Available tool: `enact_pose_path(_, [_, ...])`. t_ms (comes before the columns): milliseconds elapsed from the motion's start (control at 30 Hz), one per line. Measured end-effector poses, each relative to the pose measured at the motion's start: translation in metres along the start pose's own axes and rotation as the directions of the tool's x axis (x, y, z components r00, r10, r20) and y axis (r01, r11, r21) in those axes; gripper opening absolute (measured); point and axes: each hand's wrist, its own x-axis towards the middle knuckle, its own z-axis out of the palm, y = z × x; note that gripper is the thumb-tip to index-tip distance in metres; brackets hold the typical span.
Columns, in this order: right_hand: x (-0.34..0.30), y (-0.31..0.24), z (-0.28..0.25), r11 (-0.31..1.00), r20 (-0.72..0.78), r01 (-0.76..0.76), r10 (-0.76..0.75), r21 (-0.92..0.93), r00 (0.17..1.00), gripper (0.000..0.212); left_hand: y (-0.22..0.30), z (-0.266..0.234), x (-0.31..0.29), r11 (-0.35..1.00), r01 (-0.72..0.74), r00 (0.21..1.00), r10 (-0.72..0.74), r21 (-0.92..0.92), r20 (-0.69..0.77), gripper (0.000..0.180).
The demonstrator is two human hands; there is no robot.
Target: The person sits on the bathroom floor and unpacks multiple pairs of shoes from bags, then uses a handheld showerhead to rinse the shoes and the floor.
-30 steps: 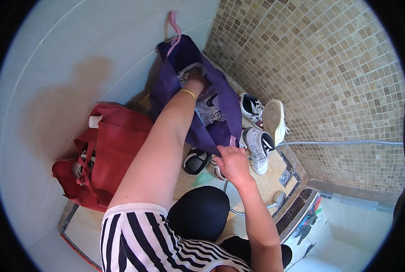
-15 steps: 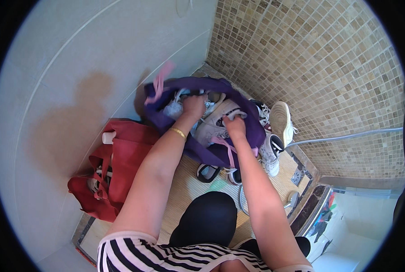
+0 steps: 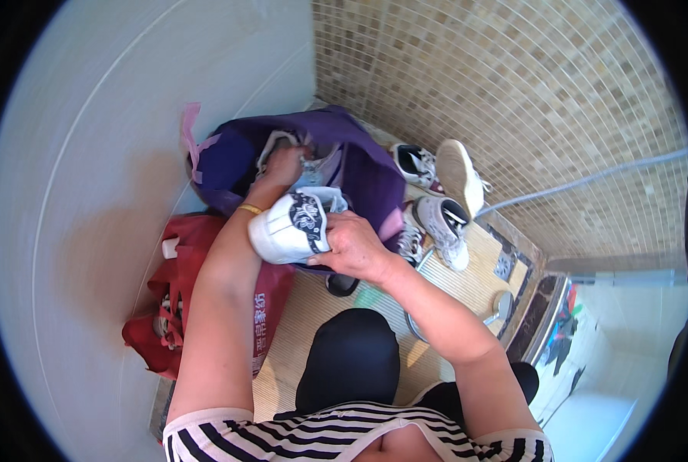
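Gripping right hand point(image 3: 355, 245): it is closing its grip around a white shoe by its side.
White shoe point(image 3: 282, 231): it is hanging at nine o'clock (black patterned panel facing up), overlapping the left forearm in view.
Left hand point(image 3: 284, 164): it is resting inside the purple bag point(image 3: 371, 181) at eleven o'clock; its fingers are partly hidden, so I cannot tell that grip's state.
Red bag point(image 3: 182, 250): it is slumping at eight o'clock.
Other shoes point(image 3: 453, 177): they are clustering between two and three o'clock, beside the purple bag.
Shower head point(image 3: 502, 304): it is lying at four o'clock.
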Motion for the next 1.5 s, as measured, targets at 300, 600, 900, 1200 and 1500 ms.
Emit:
enact_pose_path(300, [-0.088,-0.069,-0.175,0.849,-0.86,0.306,0.283,0.43,0.424,0.043,0.043,0.022,-0.031,0.965,-0.237,0.971,0.239,0.11,-0.004,0.016])
enact_pose_path(600, [-0.054,-0.006,-0.209,0.633,-0.425,-0.628,0.466,-0.452,0.776,0.071,0.08,-0.021,-0.08,0.942,-0.287,0.916,0.323,0.173,-0.24,0.017])
enact_pose_path(900, [-0.011,0.081,-0.112,0.637,-0.498,-0.606,0.372,-0.477,0.783,0.039,0.092,-0.034,-0.143,0.874,-0.478,0.761,0.463,0.09,-0.455,0.007])
enact_pose_path(1200, [-0.018,0.128,-0.077,0.774,-0.331,-0.628,0.615,0.078,0.716,0.037,0.143,-0.097,-0.156,0.721,-0.682,0.612,0.467,-0.127,-0.638,0.017])
enact_pose_path(1500, [-0.023,0.093,-0.01,0.857,-0.278,-0.51,0.474,-0.074,0.836,0.046,0.168,-0.222,-0.145,0.228,-0.539,0.695,-0.423,-0.81,-0.582,0.03])
